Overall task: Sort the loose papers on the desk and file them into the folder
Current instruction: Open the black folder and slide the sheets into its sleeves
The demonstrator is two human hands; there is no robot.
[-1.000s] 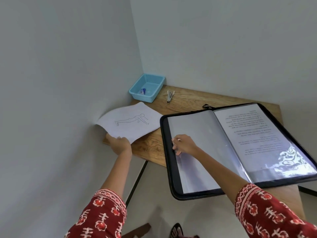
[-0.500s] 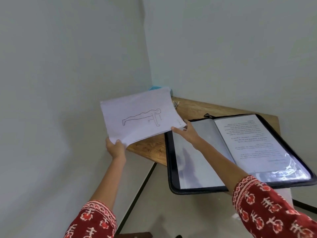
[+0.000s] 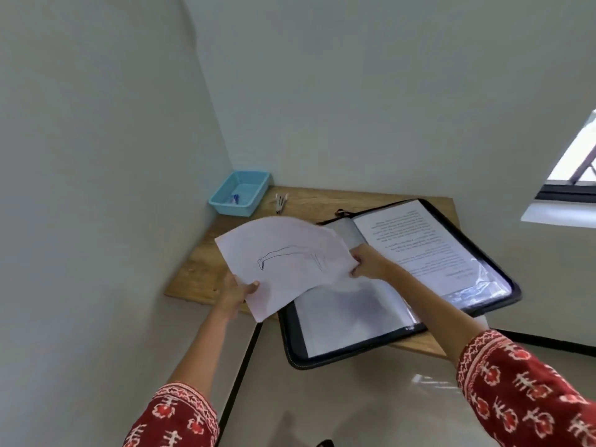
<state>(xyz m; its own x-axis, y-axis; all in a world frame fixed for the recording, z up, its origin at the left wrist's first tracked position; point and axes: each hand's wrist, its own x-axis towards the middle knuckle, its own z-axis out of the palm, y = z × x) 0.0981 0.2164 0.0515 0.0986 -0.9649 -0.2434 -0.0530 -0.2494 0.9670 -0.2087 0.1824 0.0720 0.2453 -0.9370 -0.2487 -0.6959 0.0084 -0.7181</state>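
Two hands (image 3: 240,293) (image 3: 367,262) pinching sheet (image 3: 283,262), above folder (image 3: 403,301)

At the far left corner of the wooden table (image 3: 325,201) you see a light blue rectangular plastic tray (image 3: 239,197). Just beside it, on its right, lie several pens (image 3: 281,201). A window (image 3: 574,175) shows at right.

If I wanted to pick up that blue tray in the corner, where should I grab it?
Grab the blue tray by its rim on the long side facing the pens, coming from above on the open desk side. Its other sides sit close against the two walls, leaving little room for fingers, and the rim has a lip that sticks out, which looks easy to pinch.
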